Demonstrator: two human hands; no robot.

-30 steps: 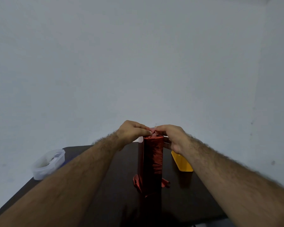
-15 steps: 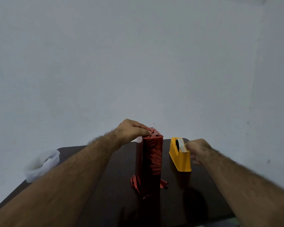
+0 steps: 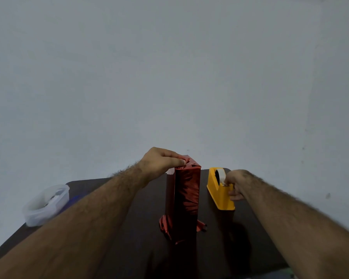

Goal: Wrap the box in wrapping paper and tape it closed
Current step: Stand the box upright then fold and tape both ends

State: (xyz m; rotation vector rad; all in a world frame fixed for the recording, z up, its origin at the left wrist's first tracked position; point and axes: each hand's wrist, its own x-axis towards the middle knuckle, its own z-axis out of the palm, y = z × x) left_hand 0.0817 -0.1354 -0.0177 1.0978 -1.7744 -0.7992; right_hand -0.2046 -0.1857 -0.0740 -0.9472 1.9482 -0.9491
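The dark counter (image 3: 113,258) carries everything here, and near its middle the box (image 3: 184,200) stands upright on one narrow end, sheathed in glossy red wrapping paper (image 3: 187,190) whose loose ends splay out crumpled at the bottom. The left hand (image 3: 161,161) sits on the top end, fingers curled down and pinching the gathered folds there so they stay flat. That pressure should not ease until tape is on, since foil paper like this probably springs back. Just to the right of the box, not touching it, sits the yellow tape dispenser (image 3: 220,193). The right hand (image 3: 237,184) is at its front, fingertips nipping what looks like the free end of the tape (image 3: 222,176) near the cutter, though the strip itself is too small to make out. To do this step well, I would draw the tape out level, long enough to span the fold and reach both faces, then snap it down across the blade for a clean edge, with the dispenser kept from sliding. A translucent plastic container (image 3: 46,204) rests at the counter's left edge, well apart.
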